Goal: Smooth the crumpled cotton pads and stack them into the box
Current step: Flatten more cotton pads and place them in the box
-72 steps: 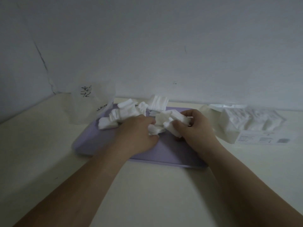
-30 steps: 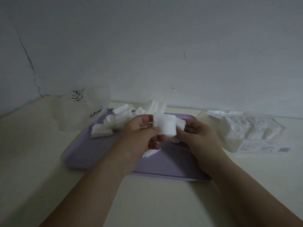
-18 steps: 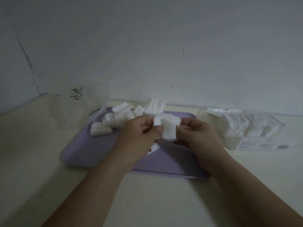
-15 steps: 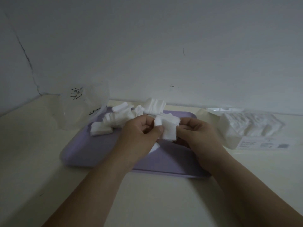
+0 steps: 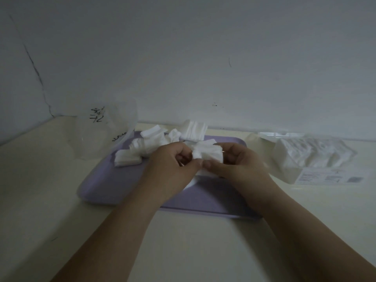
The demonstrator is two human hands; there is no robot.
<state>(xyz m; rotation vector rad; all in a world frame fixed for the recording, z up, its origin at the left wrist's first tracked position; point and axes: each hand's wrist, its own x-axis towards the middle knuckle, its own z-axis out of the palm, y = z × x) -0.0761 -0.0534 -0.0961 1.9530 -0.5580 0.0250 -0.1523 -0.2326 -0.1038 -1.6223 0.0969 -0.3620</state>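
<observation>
Left grip (image 5: 173,165) and right grip (image 5: 238,165) hovered over the middle of the purple tray (image 5: 105,184), each pinching a side of one cotton pad (image 5: 207,153), thumbs nearly meeting under it. Guessing that was to tug it flat. The other crumpled pads (image 5: 146,147) were heaped at the tray's far left end, and the box (image 5: 317,159) sat just right of the tray, handy for stacking.

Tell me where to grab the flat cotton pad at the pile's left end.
I'd pinch the flat cotton pad at its near-left corner, coming from front-left: that edge lies bare on the tray, while the pile crowds its far side.
</observation>
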